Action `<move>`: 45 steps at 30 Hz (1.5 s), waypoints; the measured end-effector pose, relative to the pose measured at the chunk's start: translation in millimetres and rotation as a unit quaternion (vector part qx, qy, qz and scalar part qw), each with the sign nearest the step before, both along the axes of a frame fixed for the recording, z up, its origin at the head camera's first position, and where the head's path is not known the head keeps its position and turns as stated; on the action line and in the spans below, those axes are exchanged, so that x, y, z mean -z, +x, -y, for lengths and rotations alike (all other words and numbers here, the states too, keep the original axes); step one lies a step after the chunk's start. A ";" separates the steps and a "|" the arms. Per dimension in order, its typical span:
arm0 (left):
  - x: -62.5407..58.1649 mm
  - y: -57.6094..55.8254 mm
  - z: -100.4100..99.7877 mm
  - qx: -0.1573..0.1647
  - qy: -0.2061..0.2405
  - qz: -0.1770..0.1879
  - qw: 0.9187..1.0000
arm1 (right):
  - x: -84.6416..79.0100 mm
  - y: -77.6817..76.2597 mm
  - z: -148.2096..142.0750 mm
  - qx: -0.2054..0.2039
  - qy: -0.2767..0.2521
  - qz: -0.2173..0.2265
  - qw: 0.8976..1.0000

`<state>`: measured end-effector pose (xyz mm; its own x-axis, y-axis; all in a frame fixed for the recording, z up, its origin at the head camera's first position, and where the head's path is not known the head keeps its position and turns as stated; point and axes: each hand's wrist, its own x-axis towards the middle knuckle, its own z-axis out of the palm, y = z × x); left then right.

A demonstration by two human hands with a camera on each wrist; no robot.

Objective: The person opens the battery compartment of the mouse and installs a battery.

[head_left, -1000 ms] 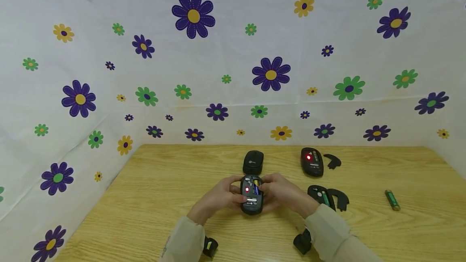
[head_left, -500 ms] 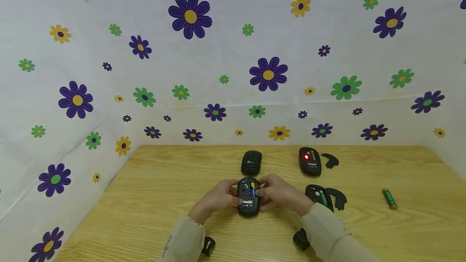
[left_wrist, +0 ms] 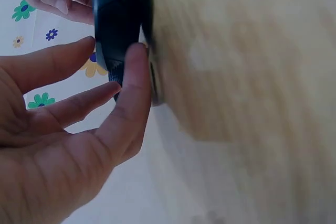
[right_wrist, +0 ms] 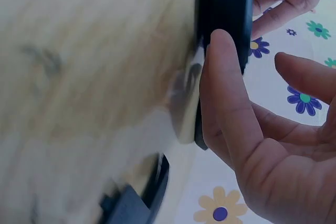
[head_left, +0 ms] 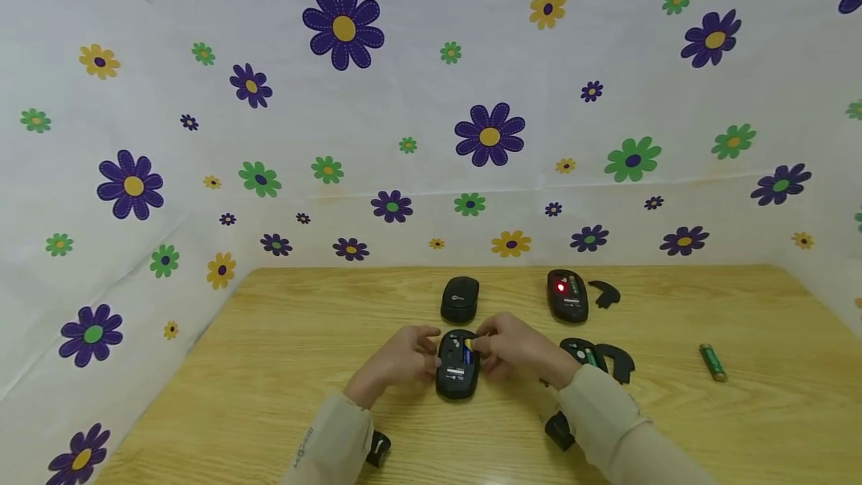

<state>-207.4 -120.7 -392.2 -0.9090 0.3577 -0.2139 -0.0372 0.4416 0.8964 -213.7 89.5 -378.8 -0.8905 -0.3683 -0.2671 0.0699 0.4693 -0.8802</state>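
A black computer mouse lies underside up between the hands, its battery bay uncovered. A blue-and-yellow battery sits in the bay; no red light shows. Along the mouse's left side is my left hand, its fingertips at the edge and the thumb loosely extended in the left wrist view. My right hand is at the opposite side, thumb overlapping the battery's yellow end in the head view. In the right wrist view its straight fingers lie against the mouse's side, with the thumb held apart.
Behind stands an upright black mouse. At right are an overturned mouse with a lit red sensor, its curved cover, another overturned mouse with a green battery, its cover, and a loose green battery on the wooden table.
The red light on the held mouse has gone out. My left hand has loosened, its thumb drawn back from the mouse's underside to the edge. The head view has turned slightly right.
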 end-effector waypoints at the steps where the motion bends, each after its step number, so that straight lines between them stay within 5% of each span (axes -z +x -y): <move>1: -1.2 -1.1 0.3 -0.004 -0.005 -0.003 1.000 | -1.7 -0.8 -0.6 -0.001 0.004 -0.003 1.000; 7: -6.4 -10.1 2.7 -0.010 -0.026 -0.037 0.999 | -8.9 -7.1 -7.0 -0.006 0.000 -0.020 1.000; 14: -6.4 -20.8 3.7 -0.044 -0.023 -0.062 0.997 | -9.5 -16.5 -12.2 0.019 -0.046 0.015 0.999; 39: -4.1 -52.9 -6.4 -0.111 0.051 -0.049 0.991 | -10.5 -55.6 -8.5 0.119 -0.099 0.069 0.986; 45: 2.2 -64.4 -3.8 -0.123 0.071 0.001 0.990 | -7.7 -59.3 -8.0 0.129 -0.113 0.083 0.982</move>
<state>-271.8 -116.9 -394.4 -0.9720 0.1522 -0.1791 -0.1296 0.2887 0.9486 -273.0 97.5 -371.1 -0.9132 -0.2031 -0.3533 0.3117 0.2104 -0.9266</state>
